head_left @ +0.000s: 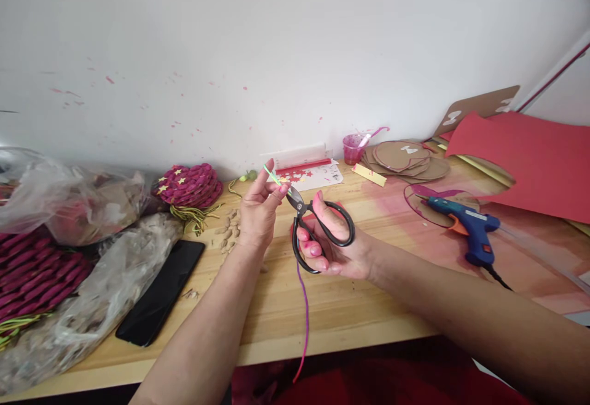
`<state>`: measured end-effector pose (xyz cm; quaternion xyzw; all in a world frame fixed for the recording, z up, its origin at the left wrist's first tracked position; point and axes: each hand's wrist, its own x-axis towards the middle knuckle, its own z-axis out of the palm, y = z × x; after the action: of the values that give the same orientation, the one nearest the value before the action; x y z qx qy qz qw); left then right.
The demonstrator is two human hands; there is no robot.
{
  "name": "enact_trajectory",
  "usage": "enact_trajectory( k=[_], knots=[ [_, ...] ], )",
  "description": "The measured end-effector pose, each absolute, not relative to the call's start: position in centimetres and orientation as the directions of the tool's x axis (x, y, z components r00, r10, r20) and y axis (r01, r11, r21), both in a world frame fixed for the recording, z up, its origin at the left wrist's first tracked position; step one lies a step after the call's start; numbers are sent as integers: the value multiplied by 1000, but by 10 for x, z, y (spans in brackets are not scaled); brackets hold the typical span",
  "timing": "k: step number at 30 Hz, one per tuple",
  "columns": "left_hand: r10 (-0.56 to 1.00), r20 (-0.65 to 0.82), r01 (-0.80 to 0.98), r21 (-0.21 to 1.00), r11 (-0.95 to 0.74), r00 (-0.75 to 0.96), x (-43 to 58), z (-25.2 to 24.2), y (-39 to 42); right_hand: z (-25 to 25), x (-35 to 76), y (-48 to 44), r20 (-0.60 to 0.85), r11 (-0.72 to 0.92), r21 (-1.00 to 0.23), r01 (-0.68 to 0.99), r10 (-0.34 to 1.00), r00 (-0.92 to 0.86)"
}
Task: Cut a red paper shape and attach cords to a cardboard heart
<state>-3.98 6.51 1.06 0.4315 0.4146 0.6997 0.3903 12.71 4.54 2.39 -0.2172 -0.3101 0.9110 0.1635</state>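
In front of me my left hand pinches a thin light-green strand between thumb and forefinger. My right hand grips black-handled scissors, fingers and thumb through the loops. The scissor blades point up and left, right beside my left thumb tip. Whether they touch the strand I cannot tell. Below the scissors a purple-to-pink yarn hangs past the table's front edge; its upper end is hidden behind the right hand.
Peanuts lie left of my hands, near a black phone and plastic bags. Purple bundles with stars stand behind. At right are a blue glue gun, cardboard shapes, red sheets and a pink-stained cup.
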Motion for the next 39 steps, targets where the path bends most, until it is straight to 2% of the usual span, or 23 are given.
enact_trajectory(
  k=[8,13,16,18,19,20,21,23,25,27,30,33,35,36,38,39],
  knots=[
    [906,284,-196,914,-354,-314,-39,12,65,21,127,46,-261,-741,-646,-185,442,-858],
    [903,285,-230,902,-366,-322,-40,12,65,21,124,42,-254,-650,-737,-186,521,-815],
    [902,262,-256,898,-358,-343,-42,12,66,24,130,51,-273,-450,-891,-58,634,-724],
    [901,247,-270,896,-353,-357,-44,12,68,29,141,63,-235,-172,-972,162,755,-612],
    [901,237,-279,895,-348,-362,-44,11,68,32,147,71,-184,7,-947,321,808,-560],
    [903,222,-293,894,-339,-367,-45,11,69,34,155,80,-101,189,-840,509,866,-489],
    [908,203,-312,892,-326,-367,-45,10,69,37,162,88,-11,309,-671,674,905,-426],
    [924,152,-362,888,-284,-351,-46,10,70,41,175,102,42,303,-329,894,951,-307],
    [943,101,-412,881,-233,-317,-47,9,70,43,185,112,-25,213,-136,968,976,-218],
    [956,65,-450,872,-194,-287,-47,8,71,42,191,118,-93,155,-47,987,983,-158],
    [959,35,-480,860,-171,-280,-49,7,73,40,194,120,-100,123,12,992,988,-121],
    [955,19,-486,857,-169,-297,-51,7,74,37,187,113,40,211,-34,977,977,-210],
    [951,11,-484,859,-166,-307,-52,6,74,36,175,100,160,385,-175,906,919,-360],
    [950,8,-480,862,-165,-312,-53,6,74,35,168,91,177,481,-281,831,877,-448],
    [948,5,-469,868,-163,-319,-54,5,75,32,151,70,110,606,-482,633,759,-642],
    [947,5,-463,872,-162,-322,-54,5,75,30,144,59,83,642,-506,576,701,-709]
  ],
)
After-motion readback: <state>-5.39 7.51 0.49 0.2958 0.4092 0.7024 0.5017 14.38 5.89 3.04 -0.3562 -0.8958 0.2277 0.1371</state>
